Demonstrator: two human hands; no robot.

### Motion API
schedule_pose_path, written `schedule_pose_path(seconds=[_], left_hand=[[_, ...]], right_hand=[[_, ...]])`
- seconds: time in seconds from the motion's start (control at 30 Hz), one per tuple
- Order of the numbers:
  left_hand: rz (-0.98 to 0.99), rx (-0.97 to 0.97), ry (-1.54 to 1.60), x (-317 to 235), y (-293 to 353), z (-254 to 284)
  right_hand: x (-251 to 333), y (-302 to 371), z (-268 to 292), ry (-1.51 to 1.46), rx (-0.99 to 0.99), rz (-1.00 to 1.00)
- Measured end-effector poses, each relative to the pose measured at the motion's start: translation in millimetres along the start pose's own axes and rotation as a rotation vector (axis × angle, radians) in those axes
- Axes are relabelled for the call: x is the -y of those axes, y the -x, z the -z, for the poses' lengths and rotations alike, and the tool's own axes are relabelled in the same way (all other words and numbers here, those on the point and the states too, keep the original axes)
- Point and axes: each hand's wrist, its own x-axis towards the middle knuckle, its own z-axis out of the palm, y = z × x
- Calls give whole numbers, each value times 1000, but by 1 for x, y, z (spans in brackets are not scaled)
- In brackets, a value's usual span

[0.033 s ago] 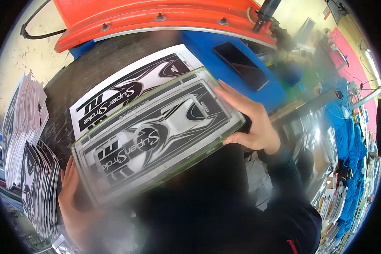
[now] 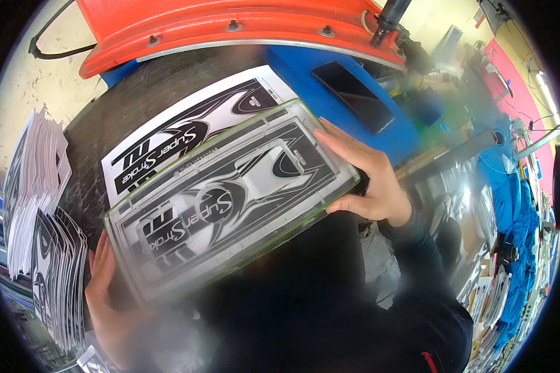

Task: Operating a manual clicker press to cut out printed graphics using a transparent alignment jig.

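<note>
Both hands grip a clear rectangular cutting die [image 2: 249, 227] with greenish edges, tilted with its right end farther away. Through it shows a black-and-white printed design. My left hand [image 2: 109, 298] wraps round its near left end, the fingers partly hidden. At the right end, my right hand [image 2: 370, 177] has its fingers over the far corner and its thumb on the near edge. Beneath and beyond the die lies a white sheet with a black printed pattern [image 2: 186, 127], partly covered by it.
A dark worktop [image 2: 93, 130] lies under the sheet. Stacks of printed sheets [image 2: 37, 168] and cut pieces [image 2: 59, 273] stand at left. A black phone [image 2: 353, 96] rests on a blue board [image 2: 292, 59]. A red machine beam [image 2: 230, 18] spans the back. Blue cloth [image 2: 519, 248] hangs at right.
</note>
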Motion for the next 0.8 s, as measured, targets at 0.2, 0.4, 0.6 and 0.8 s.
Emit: schedule_pose_path(seconds=[0.2,0.4,0.6,0.8], left_hand=[[2,-4,22,3,-3,-2],[76,-132,-7,-26,-4,-17],[-18,-4,54,3,-3,-3],[-9,10,4,4,-2,0]], right_hand=[[-2,1,-2,-1,-18,4],[-1,0,-3,-36,-19,-15],[-1,-1,-3,-50,-13,-8],[1,1,-2,-34,-25,-6]])
